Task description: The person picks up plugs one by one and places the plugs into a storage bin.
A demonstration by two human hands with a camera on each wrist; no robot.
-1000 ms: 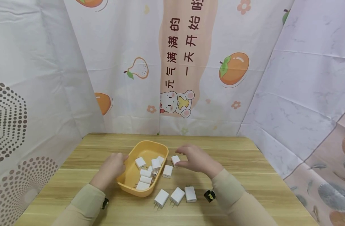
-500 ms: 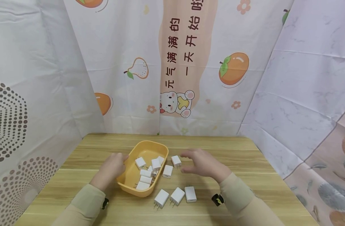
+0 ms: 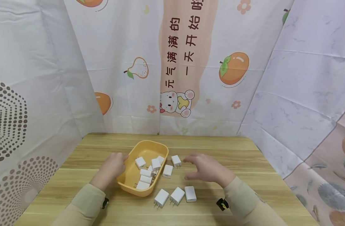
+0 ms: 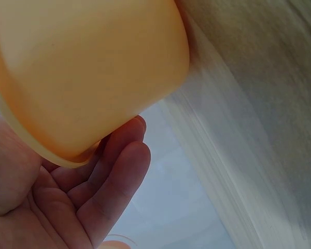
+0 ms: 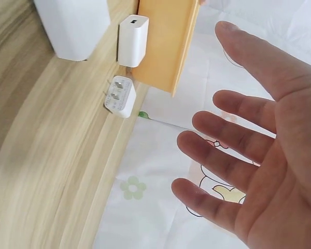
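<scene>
My left hand (image 3: 111, 169) grips the left rim of a yellow plastic basket (image 3: 130, 177); in the left wrist view its fingers (image 4: 116, 181) curl about the edge of the basket wall (image 4: 93, 67). Several white charger plugs (image 3: 140, 163) lie in the basket, mostly along its right side. My right hand (image 3: 207, 168) hovers over the table with its fingers spread and nothing in them. Nearest to it lies a white charger plug (image 3: 176, 161) with its prongs showing, also seen in the right wrist view (image 5: 121, 97). A second charger plug (image 3: 168, 171) lies against the basket's right side.
Three more charger plugs (image 3: 177, 196) lie in a row near the front of the wooden table (image 3: 231, 157). Printed cloth (image 3: 200, 94) hangs behind the table's back edge, with further cloth on both sides.
My right hand has drawn away rightward from the far charger plug, its fingers spreading wider. That plug has shifted very slightly. The left hand and basket have stayed put.
</scene>
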